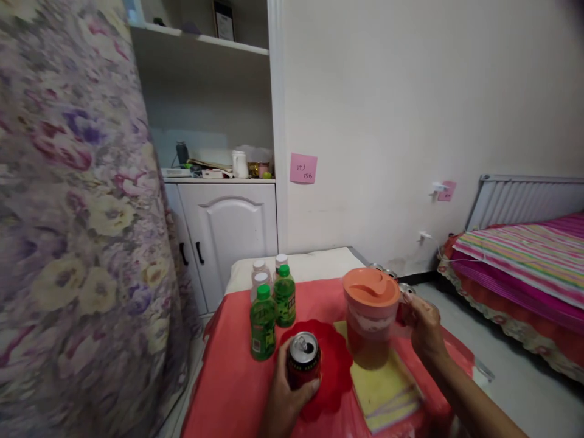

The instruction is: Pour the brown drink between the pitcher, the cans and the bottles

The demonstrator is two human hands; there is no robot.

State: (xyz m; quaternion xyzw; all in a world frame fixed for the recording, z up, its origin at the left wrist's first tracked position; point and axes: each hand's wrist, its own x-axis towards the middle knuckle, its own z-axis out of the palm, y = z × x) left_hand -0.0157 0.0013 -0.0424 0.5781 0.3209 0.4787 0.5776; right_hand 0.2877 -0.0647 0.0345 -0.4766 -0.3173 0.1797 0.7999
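My left hand (292,392) is wrapped round a dark drink can (303,362) with a silver top. The can's mouth is open, and it is over a red scalloped tray (335,377). To the right, my right hand (422,319) grips the handle of a clear pitcher (370,331) with an orange lid. Brownish liquid fills the lower part of the pitcher, with foam above it. The pitcher is upright over a yellow cloth (383,389); whether it rests there I cannot tell.
Two green bottles (263,325) and several white-capped bottles (260,283) stand left of the tray. Several can tops (406,289) show behind the pitcher. The table has a red cover (223,365). A floral curtain (82,213) hangs left; a bed (524,261) stands right.
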